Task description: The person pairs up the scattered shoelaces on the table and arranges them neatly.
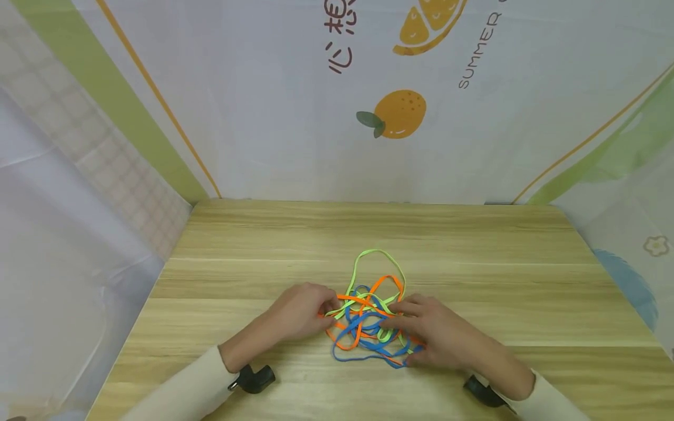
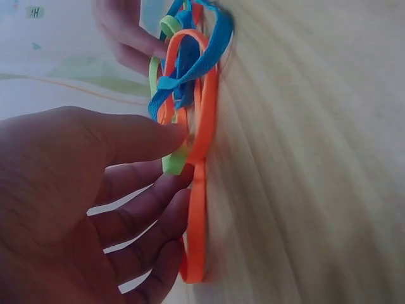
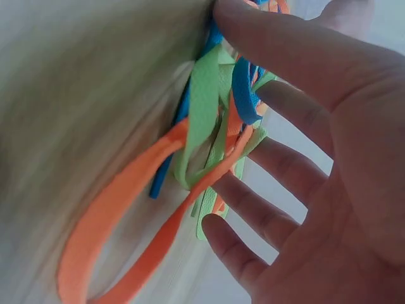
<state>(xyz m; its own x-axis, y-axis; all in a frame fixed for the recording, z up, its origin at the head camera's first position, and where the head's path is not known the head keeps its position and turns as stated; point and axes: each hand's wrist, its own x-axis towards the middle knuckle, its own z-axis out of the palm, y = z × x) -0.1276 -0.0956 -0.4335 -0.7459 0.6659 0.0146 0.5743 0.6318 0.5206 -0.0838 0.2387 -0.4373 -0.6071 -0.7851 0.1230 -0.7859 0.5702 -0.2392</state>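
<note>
A tangled heap of flat shoelaces lies on the wooden table: a green shoelace (image 2: 173, 163), an orange shoelace (image 2: 198, 247) and a blue shoelace (image 2: 218, 38). At the heap's left side my left hand (image 1: 302, 310) pinches the green shoelace between thumb and index finger. Orange loops run beside that hand's other fingers. My right hand (image 1: 442, 336) is at the right side, its fingers spread and loosely bent against the strands, with the thumb near the blue shoelace. In the right wrist view an orange loop hangs out toward the camera. Where the strands cross in the middle is partly hidden.
The wooden table (image 1: 253, 234) reaches back to a white curtain (image 1: 284, 128) printed with fruit and lettering. More cloth hangs along both sides. A dark wrist mount (image 1: 255, 380) sits on the left forearm, another mount (image 1: 481, 392) on the right.
</note>
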